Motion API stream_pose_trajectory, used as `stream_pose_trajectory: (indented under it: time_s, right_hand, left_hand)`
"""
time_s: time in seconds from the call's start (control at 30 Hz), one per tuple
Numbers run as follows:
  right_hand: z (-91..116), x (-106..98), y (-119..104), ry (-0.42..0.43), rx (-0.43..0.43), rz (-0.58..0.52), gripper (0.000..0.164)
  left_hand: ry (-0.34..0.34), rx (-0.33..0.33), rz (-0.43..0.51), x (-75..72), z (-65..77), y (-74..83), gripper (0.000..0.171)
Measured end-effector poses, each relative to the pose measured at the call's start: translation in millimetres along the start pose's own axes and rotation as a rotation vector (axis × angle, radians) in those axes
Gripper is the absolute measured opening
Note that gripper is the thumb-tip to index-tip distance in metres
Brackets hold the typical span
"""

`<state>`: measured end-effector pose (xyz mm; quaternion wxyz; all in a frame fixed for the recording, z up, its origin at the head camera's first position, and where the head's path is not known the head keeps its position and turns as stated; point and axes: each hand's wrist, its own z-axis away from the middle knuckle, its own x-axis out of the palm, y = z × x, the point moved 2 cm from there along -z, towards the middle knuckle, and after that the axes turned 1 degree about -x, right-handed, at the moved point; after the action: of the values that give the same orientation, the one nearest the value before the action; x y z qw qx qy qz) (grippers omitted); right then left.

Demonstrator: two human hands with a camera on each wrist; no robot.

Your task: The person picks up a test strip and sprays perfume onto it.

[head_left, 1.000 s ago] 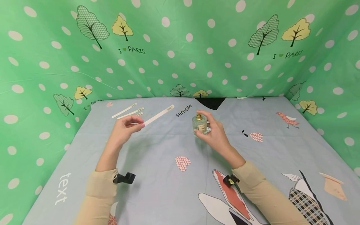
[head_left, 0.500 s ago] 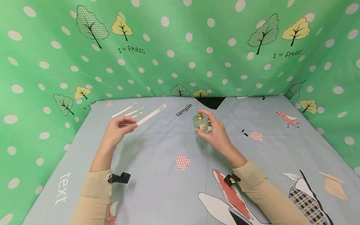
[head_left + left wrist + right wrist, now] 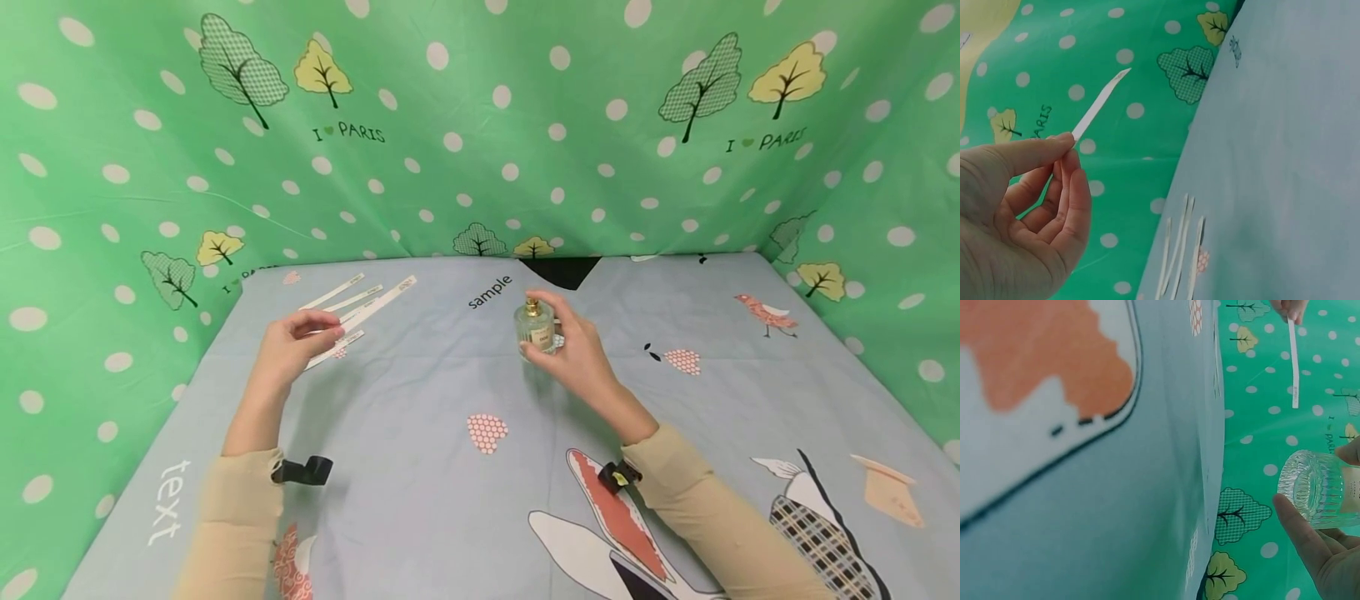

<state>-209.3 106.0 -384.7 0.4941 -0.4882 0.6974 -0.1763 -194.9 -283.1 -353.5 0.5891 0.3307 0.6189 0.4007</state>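
My left hand (image 3: 296, 346) pinches one end of a white perfume test strip (image 3: 384, 298) between thumb and fingertips. The strip points up and away, above the table; in the left wrist view the held strip (image 3: 1099, 111) curves slightly at its tip. Below it, several loose strips (image 3: 1196, 262) lie side by side on the cloth. My right hand (image 3: 585, 358) grips a clear glass perfume bottle (image 3: 531, 332) with a gold spray top, the index finger at the top and the thumb low on the front. The bottle stands upright, lifted off the table, its ribbed glass base (image 3: 1302, 487) visible in the right wrist view.
A grey-blue printed cloth (image 3: 420, 483) covers the table. Green dotted fabric (image 3: 420, 108) hangs behind it and along both sides. The printed word "sample" (image 3: 490, 292) lies between the two hands, and a printed heart (image 3: 487, 433) sits nearer the front.
My left hand has moved left with its strip, now over the loose strips. Another strip on the cloth has come into sight beside it. The right hand and bottle have stayed almost still.
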Motion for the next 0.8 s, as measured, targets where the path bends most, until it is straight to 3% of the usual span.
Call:
stream_pose_trajectory:
  time_s: [0.3,0.63,0.8]
  right_hand:
    - [0,-1,0,-0.001,-0.004,0.002,0.075]
    - [1,1,3,-0.003,0.006,0.003,0.073]
    - [1,1,3,-0.001,0.004,0.006,0.073]
  left_hand:
    - [0.042,-0.089,0.048,-8.9,-9.9,-18.5,0.032]
    - [0.103,-0.196,0.130,-15.0,-18.9,-37.1,0.022]
    - [0.117,-0.243,0.220,-18.1,-21.5,-44.7,0.016]
